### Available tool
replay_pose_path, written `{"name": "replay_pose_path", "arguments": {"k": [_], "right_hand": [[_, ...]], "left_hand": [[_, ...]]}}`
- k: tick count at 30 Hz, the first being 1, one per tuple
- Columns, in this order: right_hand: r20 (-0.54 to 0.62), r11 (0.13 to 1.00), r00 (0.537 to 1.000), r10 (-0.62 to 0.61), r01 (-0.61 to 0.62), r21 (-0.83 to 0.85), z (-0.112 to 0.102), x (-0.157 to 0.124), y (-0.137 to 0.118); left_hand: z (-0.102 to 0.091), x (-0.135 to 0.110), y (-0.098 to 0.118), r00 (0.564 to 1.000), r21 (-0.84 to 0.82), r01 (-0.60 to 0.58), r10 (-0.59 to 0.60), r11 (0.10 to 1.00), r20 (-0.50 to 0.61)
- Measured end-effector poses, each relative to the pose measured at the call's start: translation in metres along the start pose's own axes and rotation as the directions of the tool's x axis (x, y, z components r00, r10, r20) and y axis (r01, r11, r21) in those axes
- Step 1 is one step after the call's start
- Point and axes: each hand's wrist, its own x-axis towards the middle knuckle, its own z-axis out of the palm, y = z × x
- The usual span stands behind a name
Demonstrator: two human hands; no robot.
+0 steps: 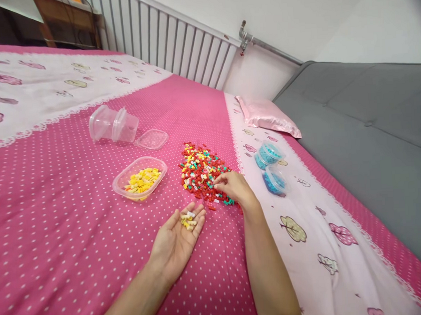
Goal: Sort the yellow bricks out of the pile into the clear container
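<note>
My left hand (177, 241) is palm up with its fingers loosely curved, and a few small yellow and whitish toy building bricks (188, 220) rest on the fingers. At the near right side of a mixed brick pile (200, 170), my right hand (233, 187) has its thumb and fingers pinched together. What lies between those fingertips, if anything, is too small to make out. The pile is mostly red, with yellow, white and teal bricks mixed in. Left of it stands a clear plastic tub (118, 186) with yellow bricks (143, 180) inside.
Two stacked clear containers (112, 125) lie on their side at the back left, beside a flat clear lid (153, 139). On the right stand tubs of teal pieces (267, 154) and blue pieces (274, 181). A pink pillow (268, 116) lies by the grey headboard (365, 144).
</note>
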Motion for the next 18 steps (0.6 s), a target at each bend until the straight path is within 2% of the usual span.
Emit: {"name": "replay_pose_path", "arguments": {"k": [2,5,8,10,14,18], "right_hand": [[0.053,0.997,0.997,0.046,-0.043,-0.064,0.004,0.005,0.003],[0.067,0.981,0.986,0.151,-0.141,-0.136,0.003,0.006,0.008],[0.014,0.947,0.962,0.272,-0.265,-0.183,-0.005,0.005,0.019],[-0.051,0.929,0.950,0.309,-0.313,-0.195,-0.008,0.004,0.025],[-0.150,0.939,0.951,0.269,-0.294,-0.181,-0.010,0.002,0.025],[-0.040,0.971,0.980,0.196,-0.200,-0.134,-0.007,0.001,0.012]], "left_hand": [[-0.001,0.000,0.000,1.000,0.010,0.000,0.000,1.000,0.002],[-0.001,0.001,0.000,1.000,0.029,-0.002,0.002,1.000,0.008],[0.000,0.000,0.000,1.000,0.041,0.000,-0.001,0.999,0.007],[0.000,-0.001,0.001,1.000,0.043,0.004,-0.004,0.999,0.001],[0.001,-0.002,0.001,1.000,0.044,0.005,-0.005,0.999,-0.003],[0.000,-0.001,0.001,1.000,0.043,0.005,-0.005,0.999,0.013]]}}
